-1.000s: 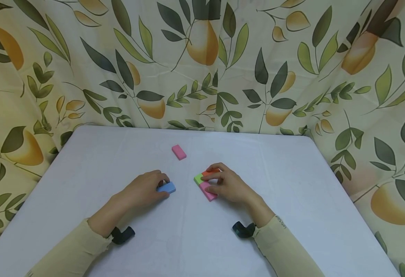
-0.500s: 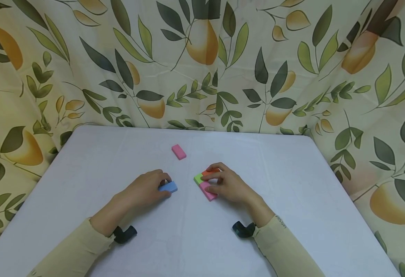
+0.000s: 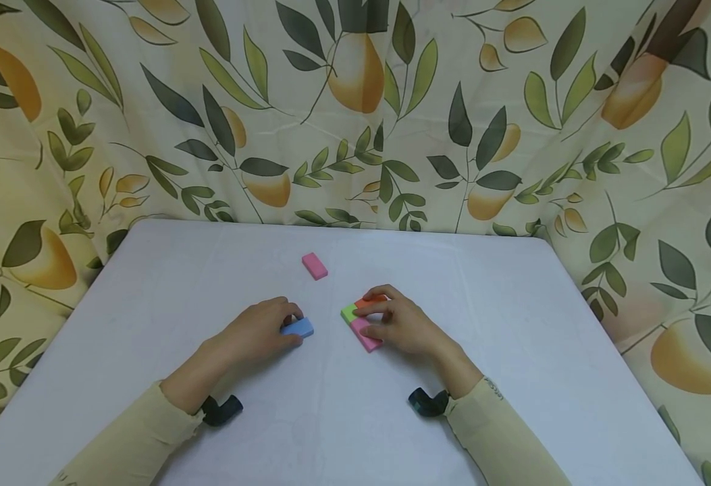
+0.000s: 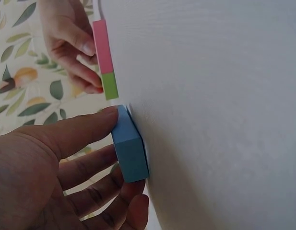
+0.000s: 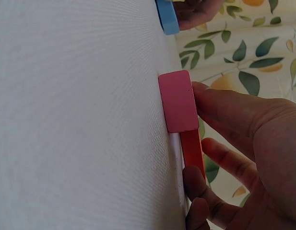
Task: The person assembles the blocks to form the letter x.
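Left of the table's middle my left hand (image 3: 264, 329) holds a blue rectangular block (image 3: 297, 328) between thumb and fingers, low over the white surface. The left wrist view shows the thumb on one face of this blue block (image 4: 131, 153) and fingertips on the opposite side. My right hand (image 3: 412, 329) spans a small group of joined blocks: pink (image 3: 365, 337), green (image 3: 348, 313) and orange (image 3: 366, 304). Its thumb lies on the pink block (image 5: 179, 101), while other fingers reach to the orange block (image 5: 192, 151). Part of the group is hidden under that hand.
A separate pink block (image 3: 314, 266) lies farther back, between the two hands. The table (image 3: 489, 283) has a white cover, and a fruit-and-leaf patterned curtain (image 3: 209, 169) hangs behind its far edge. Each wrist carries a small black camera (image 3: 223, 410).
My left hand has slid the blue block slightly to the right, nearer the joined blocks. The right hand and the separate pink block stay where they were.
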Action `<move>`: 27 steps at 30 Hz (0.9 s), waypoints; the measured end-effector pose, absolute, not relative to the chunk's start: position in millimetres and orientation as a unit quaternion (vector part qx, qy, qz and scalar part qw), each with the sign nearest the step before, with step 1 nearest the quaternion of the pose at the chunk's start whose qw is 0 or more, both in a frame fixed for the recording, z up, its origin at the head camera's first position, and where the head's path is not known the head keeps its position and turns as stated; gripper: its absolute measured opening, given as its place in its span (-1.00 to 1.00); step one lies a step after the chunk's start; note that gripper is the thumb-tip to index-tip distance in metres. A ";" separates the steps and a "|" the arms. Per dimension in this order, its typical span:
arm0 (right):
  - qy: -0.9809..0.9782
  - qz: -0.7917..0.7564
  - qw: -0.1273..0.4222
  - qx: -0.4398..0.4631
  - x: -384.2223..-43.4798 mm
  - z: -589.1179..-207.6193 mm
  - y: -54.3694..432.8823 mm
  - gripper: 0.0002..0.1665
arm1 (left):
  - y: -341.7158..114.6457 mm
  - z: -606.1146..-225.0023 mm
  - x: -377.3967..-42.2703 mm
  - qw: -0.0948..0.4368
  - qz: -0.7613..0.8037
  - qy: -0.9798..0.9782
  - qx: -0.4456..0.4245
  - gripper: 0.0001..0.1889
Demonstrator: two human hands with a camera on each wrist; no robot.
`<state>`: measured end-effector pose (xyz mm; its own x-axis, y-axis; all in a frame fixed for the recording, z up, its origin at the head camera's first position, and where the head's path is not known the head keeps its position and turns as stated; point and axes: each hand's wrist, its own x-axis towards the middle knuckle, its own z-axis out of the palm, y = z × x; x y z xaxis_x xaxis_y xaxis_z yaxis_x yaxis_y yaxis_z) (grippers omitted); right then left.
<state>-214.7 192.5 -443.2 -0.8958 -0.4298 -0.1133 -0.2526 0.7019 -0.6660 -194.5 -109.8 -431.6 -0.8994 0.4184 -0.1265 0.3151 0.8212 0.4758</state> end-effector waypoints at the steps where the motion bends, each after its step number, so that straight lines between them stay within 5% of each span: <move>1: 0.913 -0.338 0.131 -0.188 -214.7 -443.3 192.7 -0.63 | -109.4 -431.6 -194.6 0.114 0.229 0.947 0.193 -0.62; 27: 0.910 -0.342 0.130 -0.194 -214.4 -442.9 192.9 -0.63 | -103.0 -429.3 -193.1 0.114 0.227 0.946 0.203 -0.60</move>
